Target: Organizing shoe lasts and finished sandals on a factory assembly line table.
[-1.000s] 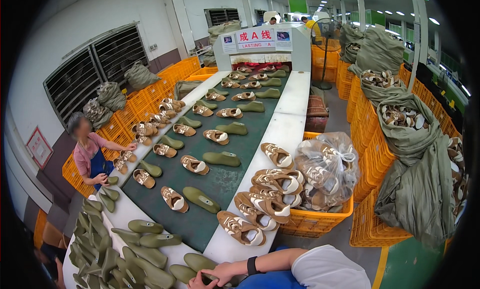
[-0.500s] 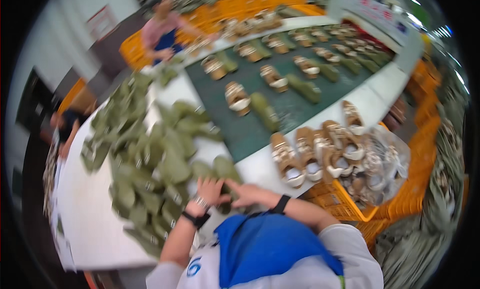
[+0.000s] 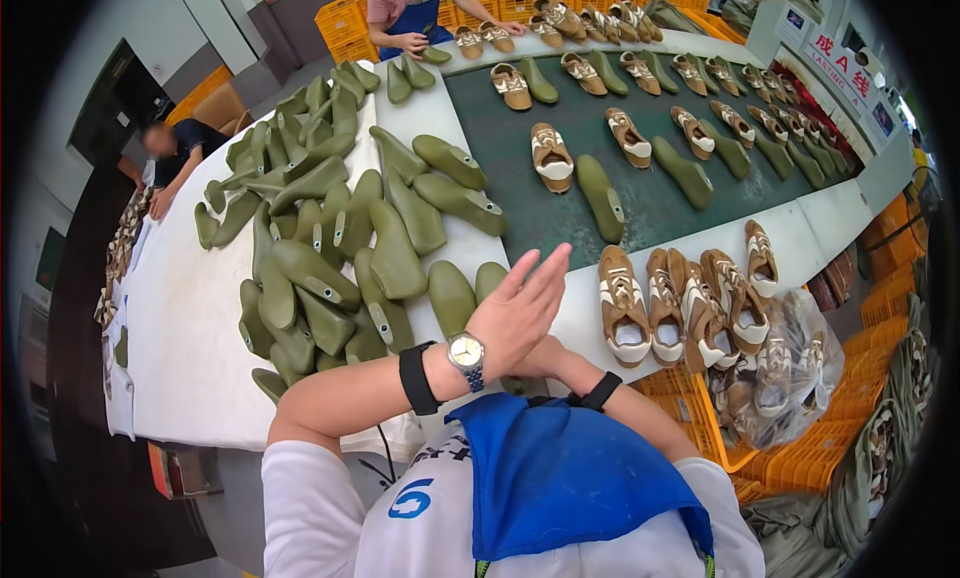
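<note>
The person wears a white short-sleeved shirt [image 3: 390, 538], which has a blue mark [image 3: 411, 499] and some dark print [image 3: 450, 448] partly covered by a plain blue apron [image 3: 600, 488], with a little yellow-green strip [image 3: 709, 566] showing at its edge. Next to the bare left hand [image 3: 512, 323] is a wristwatch [image 3: 466, 352] with round pale face and dark metal bracelet, then a wide black band [image 3: 418, 380]. Beyond the right hand [image 3: 542, 359], also bare, another black band [image 3: 602, 390] goes around the arm.

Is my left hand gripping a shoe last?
No, your left hand has its fingers extended, with none of the olive-green shoe lasts in its grasp.
</note>
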Available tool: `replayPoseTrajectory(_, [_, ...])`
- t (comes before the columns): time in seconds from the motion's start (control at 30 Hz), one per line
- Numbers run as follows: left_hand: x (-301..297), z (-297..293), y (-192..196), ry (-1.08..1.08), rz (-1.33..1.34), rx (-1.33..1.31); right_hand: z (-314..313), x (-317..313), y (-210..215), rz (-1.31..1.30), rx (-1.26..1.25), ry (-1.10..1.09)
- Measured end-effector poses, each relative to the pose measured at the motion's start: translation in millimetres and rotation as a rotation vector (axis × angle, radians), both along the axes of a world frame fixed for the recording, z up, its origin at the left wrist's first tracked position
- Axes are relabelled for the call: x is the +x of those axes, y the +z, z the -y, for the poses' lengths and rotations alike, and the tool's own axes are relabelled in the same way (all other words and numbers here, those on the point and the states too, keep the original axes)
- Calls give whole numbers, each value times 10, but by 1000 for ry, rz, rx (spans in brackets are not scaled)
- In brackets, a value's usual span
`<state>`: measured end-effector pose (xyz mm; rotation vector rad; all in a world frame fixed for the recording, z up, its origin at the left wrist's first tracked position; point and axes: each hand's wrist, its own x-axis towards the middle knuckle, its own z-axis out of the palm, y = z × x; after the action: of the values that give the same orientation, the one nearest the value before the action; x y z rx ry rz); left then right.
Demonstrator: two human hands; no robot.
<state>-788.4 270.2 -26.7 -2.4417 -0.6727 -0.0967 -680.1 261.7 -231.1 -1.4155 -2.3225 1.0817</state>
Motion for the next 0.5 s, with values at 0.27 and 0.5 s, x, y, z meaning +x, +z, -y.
replayPoseTrajectory(0.27, [24,30,143,-42,17,-22,34,-16,-73,-172,64,-38])
replayPoseTrajectory(0.5, [-165,-230,-438,15,169,-394,-158,175,366,-25,-121,202])
